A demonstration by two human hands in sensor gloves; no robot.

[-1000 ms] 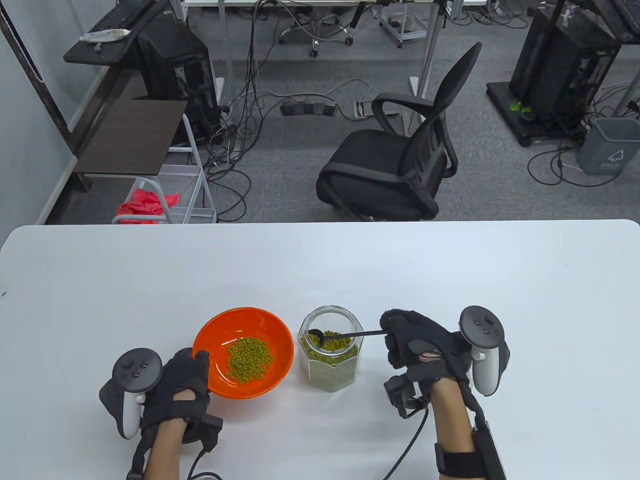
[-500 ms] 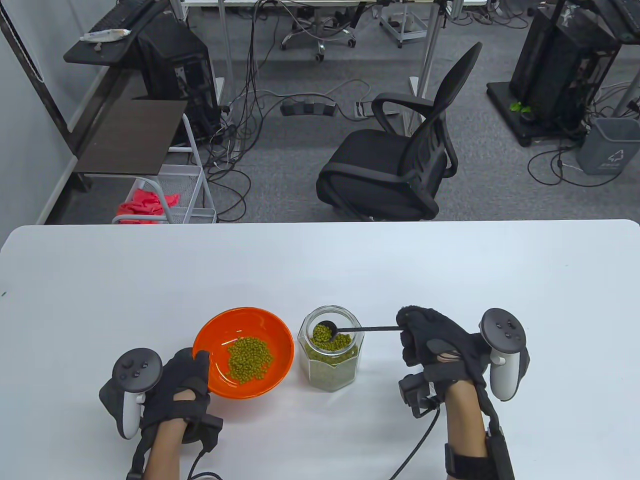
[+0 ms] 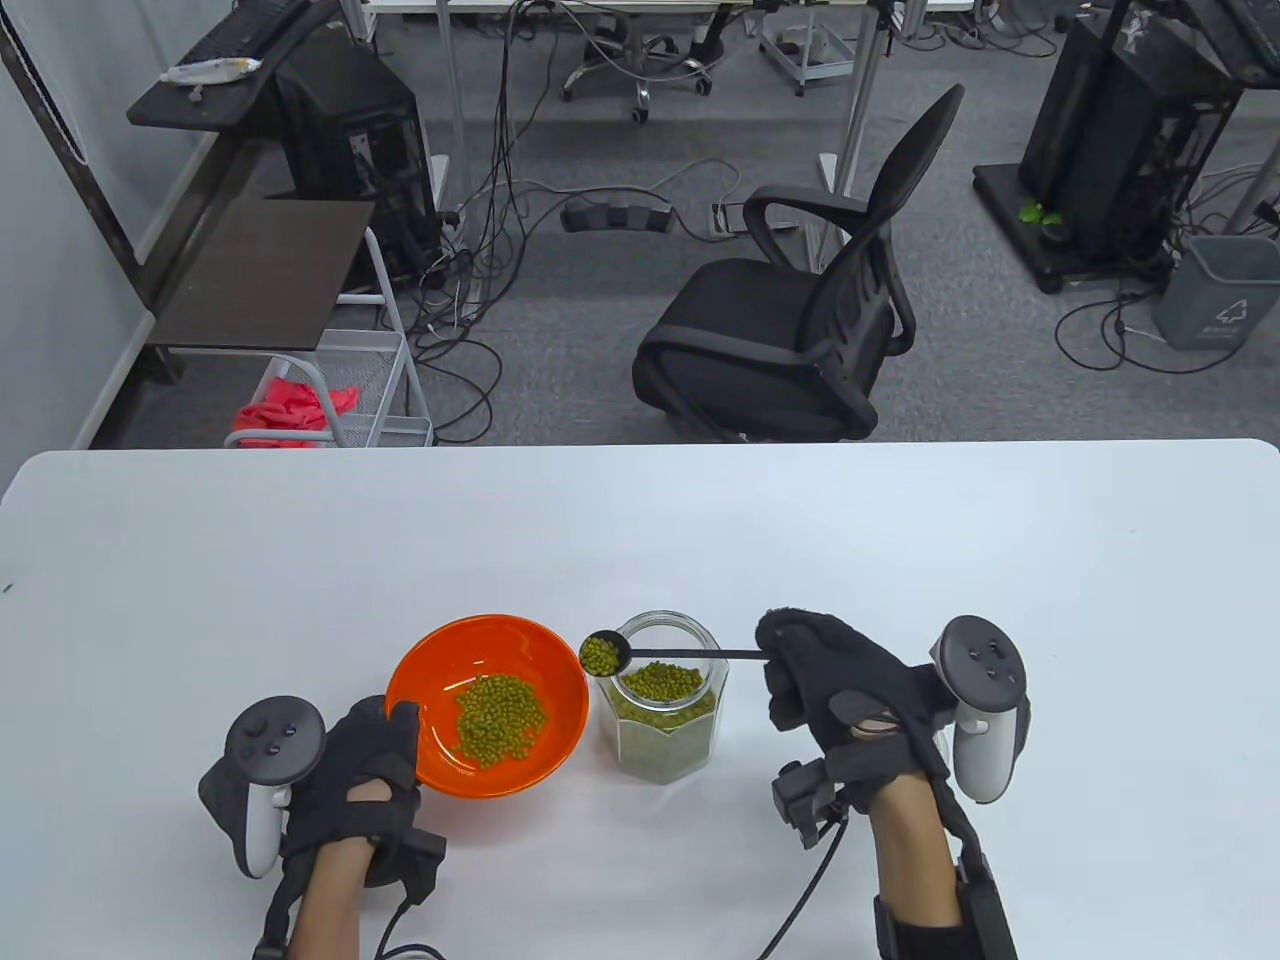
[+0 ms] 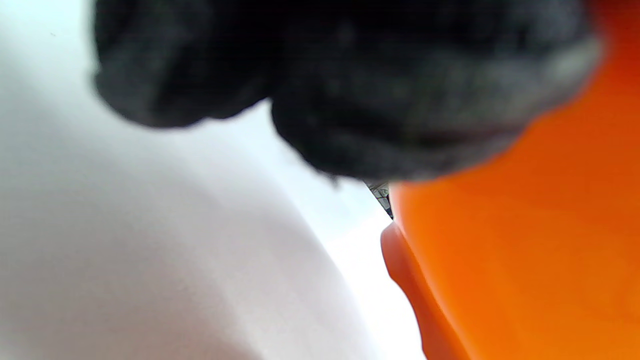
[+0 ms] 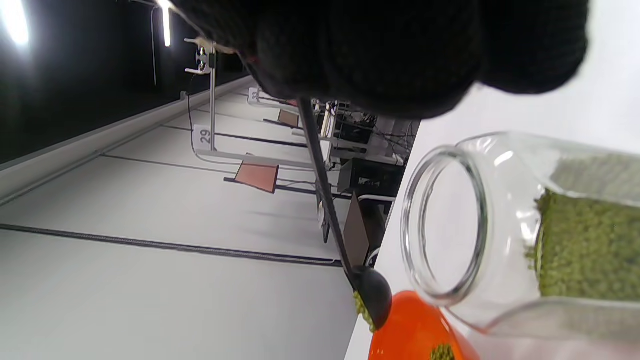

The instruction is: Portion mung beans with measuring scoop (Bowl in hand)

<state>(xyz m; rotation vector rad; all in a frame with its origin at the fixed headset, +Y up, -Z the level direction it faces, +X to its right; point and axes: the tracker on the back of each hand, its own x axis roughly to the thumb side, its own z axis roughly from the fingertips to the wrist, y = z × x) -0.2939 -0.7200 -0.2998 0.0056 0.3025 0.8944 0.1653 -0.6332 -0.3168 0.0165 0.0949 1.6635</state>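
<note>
The right hand (image 3: pixel 850 690) held the thin black handle of the measuring scoop (image 3: pixel 604 654), its fingers (image 5: pixel 380 55) curled closed around the handle's end, and the scoop's small cup sat heaped with mung beans (image 3: pixel 600 655) in the air above the gap between the glass jar (image 3: pixel 660 715) and the orange bowl (image 3: pixel 560 720). In the right wrist view the cup hung just beyond the jar's open mouth, over the near rim of the bowl. The left hand (image 3: pixel 365 770) gripped the bowl at its left rim, thumb over the edge, with the rest of its fingers (image 4: pixel 400 115) pressed against the outer wall; whether the bowl was lifted clear of the table (image 3: pixel 640 520) or rested on it could not be told. A mound of beans already lay in the bowl, and the jar, standing just beside it, remained well filled. The step in hand appeared to be the carry from jar to bowl, with the load full and not yet tipped. The next move likely called for bringing the cup further over the bowl's middle while keeping it level, then rolling the wrist to spill the beans onto the mound; a hasty tilt near the rim risked scattering beans onto the table.
</note>
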